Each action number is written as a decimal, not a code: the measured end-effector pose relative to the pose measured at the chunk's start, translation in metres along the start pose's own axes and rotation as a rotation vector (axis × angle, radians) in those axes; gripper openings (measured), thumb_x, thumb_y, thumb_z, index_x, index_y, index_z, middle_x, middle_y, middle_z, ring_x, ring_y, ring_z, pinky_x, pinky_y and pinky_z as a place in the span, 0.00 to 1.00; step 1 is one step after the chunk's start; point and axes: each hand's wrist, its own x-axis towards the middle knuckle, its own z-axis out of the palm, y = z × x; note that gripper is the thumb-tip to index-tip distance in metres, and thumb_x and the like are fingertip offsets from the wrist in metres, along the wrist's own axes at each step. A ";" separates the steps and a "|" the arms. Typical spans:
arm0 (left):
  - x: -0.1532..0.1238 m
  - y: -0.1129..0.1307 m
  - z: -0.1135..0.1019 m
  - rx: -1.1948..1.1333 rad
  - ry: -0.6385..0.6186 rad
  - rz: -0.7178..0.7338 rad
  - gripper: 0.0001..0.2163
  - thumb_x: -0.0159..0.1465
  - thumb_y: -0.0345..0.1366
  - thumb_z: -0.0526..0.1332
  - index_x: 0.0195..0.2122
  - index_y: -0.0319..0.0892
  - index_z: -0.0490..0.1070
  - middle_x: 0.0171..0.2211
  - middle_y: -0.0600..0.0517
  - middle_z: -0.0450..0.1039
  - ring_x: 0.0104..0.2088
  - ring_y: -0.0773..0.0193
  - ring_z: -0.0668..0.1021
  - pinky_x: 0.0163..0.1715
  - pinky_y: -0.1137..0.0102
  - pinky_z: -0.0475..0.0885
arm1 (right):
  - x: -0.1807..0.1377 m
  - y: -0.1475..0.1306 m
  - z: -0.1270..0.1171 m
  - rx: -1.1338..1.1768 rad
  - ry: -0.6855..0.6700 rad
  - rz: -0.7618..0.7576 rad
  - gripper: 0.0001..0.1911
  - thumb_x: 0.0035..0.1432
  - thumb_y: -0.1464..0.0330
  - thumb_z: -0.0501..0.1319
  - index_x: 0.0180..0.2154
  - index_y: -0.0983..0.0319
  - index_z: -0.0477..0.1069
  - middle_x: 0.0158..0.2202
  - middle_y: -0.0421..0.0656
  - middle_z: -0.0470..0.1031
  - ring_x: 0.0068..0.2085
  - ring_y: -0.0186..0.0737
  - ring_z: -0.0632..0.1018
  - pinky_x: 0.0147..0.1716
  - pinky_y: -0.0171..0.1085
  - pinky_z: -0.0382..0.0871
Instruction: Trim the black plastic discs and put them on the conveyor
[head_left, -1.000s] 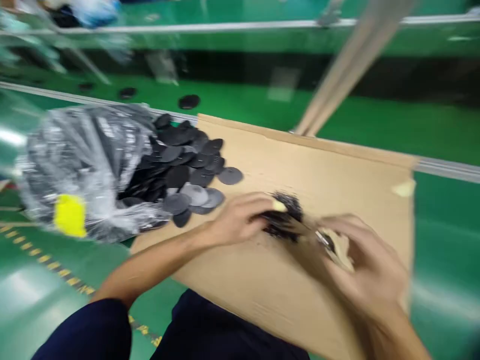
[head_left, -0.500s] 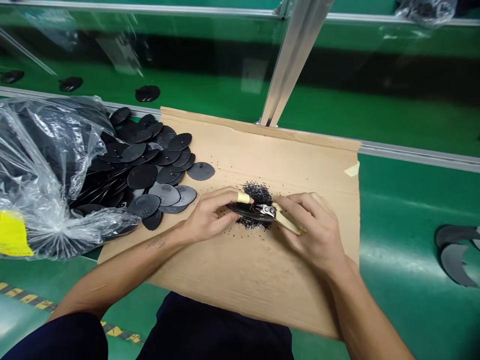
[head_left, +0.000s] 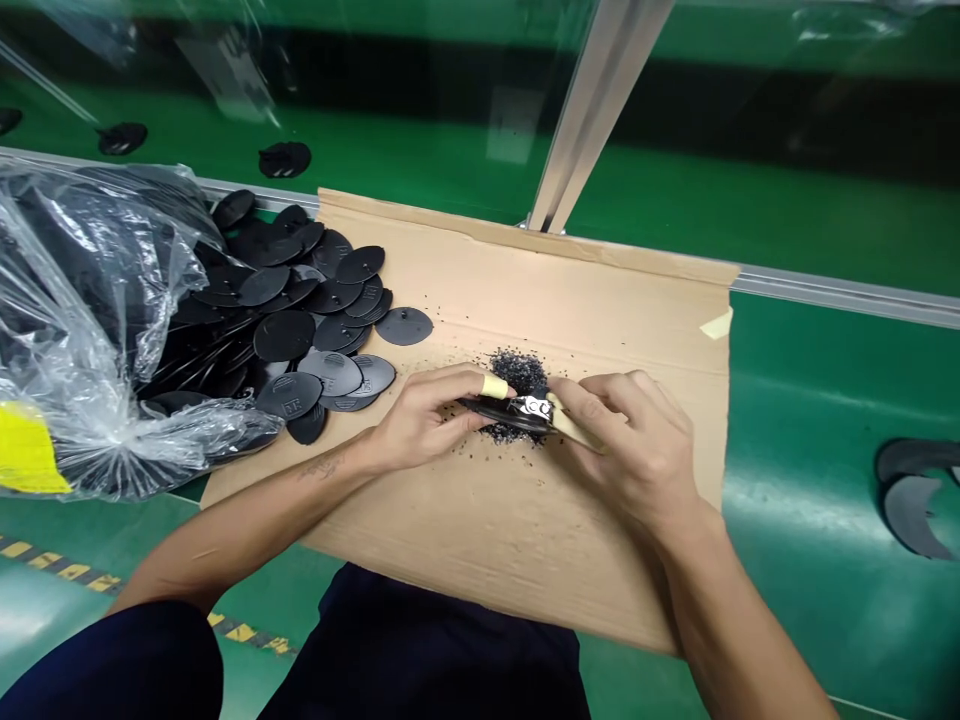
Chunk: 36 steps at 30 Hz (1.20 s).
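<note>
Left hand pinched a black disc between finger and thumb; right hand closed around pale-handled cutters, their metal head at the disc, above dark crumbs on the cardboard, to the right of a pile of discs.

A second ago the right hand stood off towards four o'clock; it has now brought the pale-handled cutters up against the black disc in the left hand, handles looking squeezed closer.
</note>
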 end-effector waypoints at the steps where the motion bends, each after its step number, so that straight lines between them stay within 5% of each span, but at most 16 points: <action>1: 0.000 -0.001 0.000 -0.002 0.007 0.001 0.09 0.66 0.29 0.63 0.47 0.41 0.79 0.41 0.46 0.83 0.42 0.63 0.84 0.44 0.68 0.81 | 0.001 0.000 0.000 0.005 -0.003 -0.010 0.08 0.77 0.69 0.57 0.51 0.60 0.74 0.34 0.44 0.75 0.32 0.41 0.71 0.30 0.40 0.63; 9: -0.007 0.016 0.005 0.050 -0.011 -0.033 0.09 0.66 0.29 0.64 0.45 0.44 0.80 0.41 0.48 0.85 0.40 0.60 0.86 0.44 0.70 0.82 | -0.012 -0.010 -0.011 0.021 -0.051 0.025 0.13 0.73 0.79 0.52 0.44 0.63 0.75 0.32 0.42 0.73 0.31 0.38 0.71 0.29 0.38 0.60; 12: -0.012 0.015 0.008 0.096 -0.037 -0.101 0.12 0.65 0.31 0.65 0.49 0.48 0.79 0.43 0.50 0.84 0.40 0.58 0.85 0.41 0.69 0.82 | -0.018 -0.005 -0.013 -0.069 -0.140 0.117 0.12 0.71 0.78 0.55 0.45 0.61 0.75 0.33 0.40 0.73 0.33 0.38 0.71 0.31 0.37 0.60; 18: -0.009 0.022 0.008 0.137 -0.100 0.014 0.14 0.67 0.31 0.62 0.52 0.51 0.78 0.42 0.51 0.82 0.39 0.60 0.84 0.39 0.71 0.81 | -0.016 -0.004 -0.033 -0.163 -0.284 0.093 0.13 0.69 0.77 0.62 0.53 0.59 0.73 0.40 0.43 0.73 0.39 0.42 0.70 0.37 0.39 0.62; 23: -0.003 0.027 0.000 -0.015 -0.014 -0.312 0.13 0.70 0.43 0.61 0.52 0.46 0.78 0.40 0.50 0.83 0.40 0.59 0.84 0.37 0.71 0.81 | -0.032 0.007 -0.048 -0.109 -0.356 0.259 0.19 0.70 0.61 0.69 0.56 0.63 0.71 0.46 0.49 0.73 0.45 0.48 0.73 0.44 0.42 0.67; 27: 0.040 0.017 -0.019 -0.187 0.124 -0.415 0.28 0.75 0.52 0.44 0.51 0.38 0.78 0.38 0.43 0.83 0.43 0.54 0.84 0.47 0.61 0.80 | -0.050 0.024 -0.037 -0.180 -0.295 0.299 0.15 0.75 0.62 0.59 0.55 0.65 0.71 0.48 0.53 0.72 0.48 0.55 0.73 0.47 0.49 0.68; 31: 0.123 -0.023 -0.063 0.285 0.224 -0.213 0.26 0.75 0.53 0.47 0.53 0.38 0.75 0.51 0.41 0.79 0.55 0.53 0.78 0.60 0.57 0.72 | -0.055 0.039 -0.019 -0.177 -0.181 0.212 0.18 0.77 0.60 0.50 0.56 0.65 0.70 0.48 0.55 0.71 0.47 0.57 0.73 0.44 0.50 0.70; 34: 0.180 -0.055 -0.087 0.800 0.047 -0.255 0.20 0.73 0.40 0.50 0.60 0.37 0.69 0.61 0.39 0.73 0.60 0.51 0.73 0.66 0.55 0.65 | -0.057 0.039 -0.016 -0.161 -0.139 0.190 0.19 0.77 0.61 0.48 0.56 0.65 0.69 0.48 0.56 0.71 0.49 0.58 0.73 0.45 0.51 0.72; 36: 0.204 -0.076 -0.091 0.893 -0.063 -0.310 0.18 0.68 0.34 0.57 0.58 0.37 0.71 0.58 0.40 0.75 0.58 0.50 0.75 0.63 0.56 0.67 | -0.060 0.036 -0.016 -0.156 -0.133 0.205 0.20 0.77 0.60 0.49 0.57 0.65 0.68 0.50 0.57 0.70 0.51 0.59 0.72 0.47 0.54 0.72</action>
